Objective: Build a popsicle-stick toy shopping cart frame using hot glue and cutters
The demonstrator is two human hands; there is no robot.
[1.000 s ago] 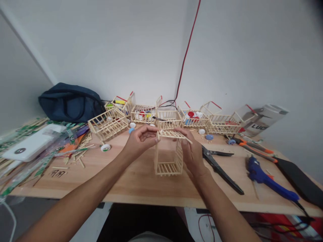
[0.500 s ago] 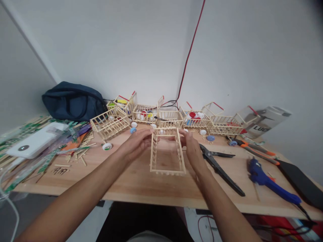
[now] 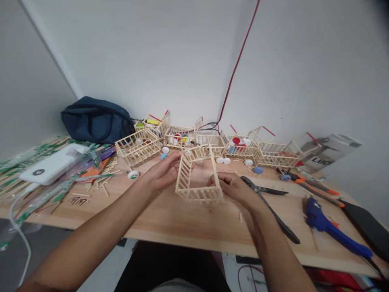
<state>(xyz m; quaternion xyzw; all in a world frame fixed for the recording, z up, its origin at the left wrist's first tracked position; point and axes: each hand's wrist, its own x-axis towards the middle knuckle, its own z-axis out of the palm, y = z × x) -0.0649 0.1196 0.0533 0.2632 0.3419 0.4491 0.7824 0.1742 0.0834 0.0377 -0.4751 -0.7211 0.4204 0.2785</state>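
The left hand (image 3: 165, 173) grasps the left side of the frame (image 3: 199, 196), and the right hand (image 3: 233, 187) holds its right side with fingers curled around the bar, so the frame sits tilted between them at the centre of the picture. Behind it, a row of stick carts (image 3: 278, 161) crosses the middle, with a blue bag (image 3: 97, 121) at upper left and a white power bank (image 3: 54, 164) below it. Shears (image 3: 257, 187) and a glue gun (image 3: 330, 228) lie at lower right.
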